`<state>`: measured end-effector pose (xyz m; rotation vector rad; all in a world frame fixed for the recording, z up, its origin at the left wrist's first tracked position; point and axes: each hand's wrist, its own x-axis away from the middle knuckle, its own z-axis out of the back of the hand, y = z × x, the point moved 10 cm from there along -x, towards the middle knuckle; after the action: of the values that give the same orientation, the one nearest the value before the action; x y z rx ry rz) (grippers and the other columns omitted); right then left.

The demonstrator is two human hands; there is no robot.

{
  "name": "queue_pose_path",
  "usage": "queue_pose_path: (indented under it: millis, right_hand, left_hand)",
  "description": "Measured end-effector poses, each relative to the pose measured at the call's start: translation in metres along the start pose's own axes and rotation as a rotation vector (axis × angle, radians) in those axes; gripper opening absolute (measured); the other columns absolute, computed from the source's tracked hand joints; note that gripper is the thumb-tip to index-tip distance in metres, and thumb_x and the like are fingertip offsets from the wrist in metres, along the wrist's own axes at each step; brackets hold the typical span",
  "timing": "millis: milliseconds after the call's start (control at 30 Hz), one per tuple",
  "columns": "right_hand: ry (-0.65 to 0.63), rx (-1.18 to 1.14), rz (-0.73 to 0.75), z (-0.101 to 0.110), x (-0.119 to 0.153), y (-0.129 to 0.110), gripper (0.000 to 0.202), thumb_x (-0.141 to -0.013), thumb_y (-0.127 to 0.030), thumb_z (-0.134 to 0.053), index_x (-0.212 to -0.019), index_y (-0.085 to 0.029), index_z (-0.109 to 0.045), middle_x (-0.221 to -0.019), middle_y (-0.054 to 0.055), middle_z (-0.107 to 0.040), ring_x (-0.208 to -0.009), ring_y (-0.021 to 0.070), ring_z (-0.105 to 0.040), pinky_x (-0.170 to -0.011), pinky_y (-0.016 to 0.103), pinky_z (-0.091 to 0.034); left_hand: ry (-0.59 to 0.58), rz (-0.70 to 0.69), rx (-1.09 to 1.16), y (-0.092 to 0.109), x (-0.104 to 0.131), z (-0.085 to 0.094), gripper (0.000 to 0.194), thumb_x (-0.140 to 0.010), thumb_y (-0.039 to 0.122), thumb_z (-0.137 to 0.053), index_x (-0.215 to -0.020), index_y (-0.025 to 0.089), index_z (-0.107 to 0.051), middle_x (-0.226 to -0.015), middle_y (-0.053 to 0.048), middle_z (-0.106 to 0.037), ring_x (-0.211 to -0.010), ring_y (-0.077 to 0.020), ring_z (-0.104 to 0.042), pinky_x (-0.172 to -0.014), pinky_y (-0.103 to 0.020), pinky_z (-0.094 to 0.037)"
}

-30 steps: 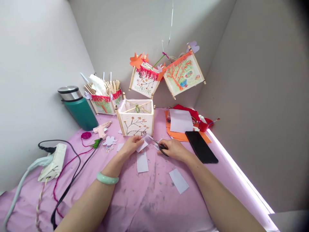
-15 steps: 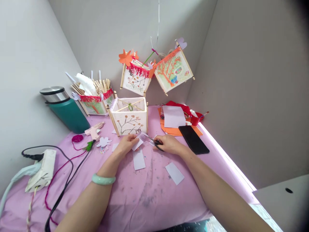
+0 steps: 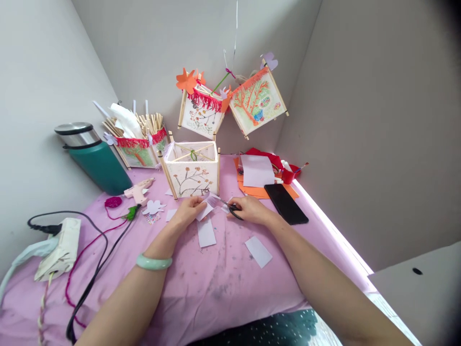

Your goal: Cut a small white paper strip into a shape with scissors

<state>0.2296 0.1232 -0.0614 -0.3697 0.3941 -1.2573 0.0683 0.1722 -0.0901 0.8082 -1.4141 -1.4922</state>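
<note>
A small strip of pale lilac paper (image 3: 206,210), thin and flat with one end cut into a fine fringe, sits just in front of the square white paper lantern with bamboo-stick corners (image 3: 192,174), above the table (image 3: 223,283). The left hand (image 3: 188,211) pinches the plain end of the strip between thumb and fingertips. The right hand (image 3: 248,210) is closed around the black handles of a pair of small metal scissors (image 3: 230,207), whose slim blades point left and meet the fringed end (whether the blades are parted is too small to tell).

Two more lilac paper rectangles lie flat on the pink, paint-speckled cloth covering the table: one (image 3: 206,232) just below the left hand, another (image 3: 258,251) nearer the right forearm. A smooth pale-green bangle (image 3: 153,262) circles the left wrist. To the right lies a glossy black phone (image 3: 285,203), beside orange and red paper sheets (image 3: 252,191). To the left are a pink glue gun (image 3: 139,190), a white power strip (image 3: 59,247) and a teal steel-lidded flask (image 3: 94,157).
</note>
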Motion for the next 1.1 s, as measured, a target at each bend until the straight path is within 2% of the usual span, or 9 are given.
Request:
queue_pose_path:
  millis: [300, 500, 967, 1100]
  right_hand:
    - [0.004, 0.022, -0.001, -0.0001, 0.0004, -0.001, 0.024, -0.083, -0.04, -0.07, -0.101, -0.022, -0.07, -0.087, 0.002, -0.072, -0.073, 0.0159, -0.062, -0.061, 0.022, -0.035]
    - [0.002, 0.024, -0.009, -0.0009, 0.0002, 0.0011, 0.026, -0.083, -0.04, -0.071, -0.102, -0.022, -0.07, -0.089, 0.002, -0.073, -0.075, 0.0154, -0.063, -0.061, 0.021, -0.035]
    - [0.011, 0.046, -0.009, -0.0001, 0.0006, 0.0007, 0.024, -0.083, -0.041, -0.07, -0.1, -0.023, -0.07, -0.087, 0.0, -0.073, -0.072, 0.0144, -0.062, -0.059, 0.021, -0.034]
    - [0.015, 0.035, -0.003, -0.0001, 0.0007, -0.0003, 0.024, -0.082, -0.039, -0.071, -0.099, -0.022, -0.07, -0.087, 0.001, -0.073, -0.073, 0.0148, -0.062, -0.06, 0.021, -0.035]
  left_hand:
    - [-0.008, 0.008, -0.005, 0.0018, 0.0007, -0.0008, 0.021, -0.07, 0.031, -0.074, -0.068, 0.014, -0.06, -0.05, -0.001, -0.058, -0.044, -0.0096, -0.05, -0.044, -0.02, -0.035]
    - [-0.03, 0.005, -0.008, -0.0022, -0.0017, -0.0014, 0.026, -0.07, 0.035, -0.072, -0.078, 0.013, -0.061, -0.053, -0.001, -0.06, -0.045, -0.0103, -0.052, -0.046, -0.021, -0.037]
    - [-0.012, -0.014, -0.029, -0.0021, -0.0023, 0.0005, 0.025, -0.068, 0.035, -0.071, -0.073, 0.014, -0.058, -0.051, 0.0, -0.059, -0.044, -0.009, -0.05, -0.045, -0.02, -0.036]
    - [-0.037, -0.021, -0.029, -0.001, -0.0027, -0.0019, 0.027, -0.069, 0.036, -0.071, -0.076, 0.013, -0.06, -0.051, 0.0, -0.058, -0.045, -0.0092, -0.051, -0.045, -0.02, -0.036]
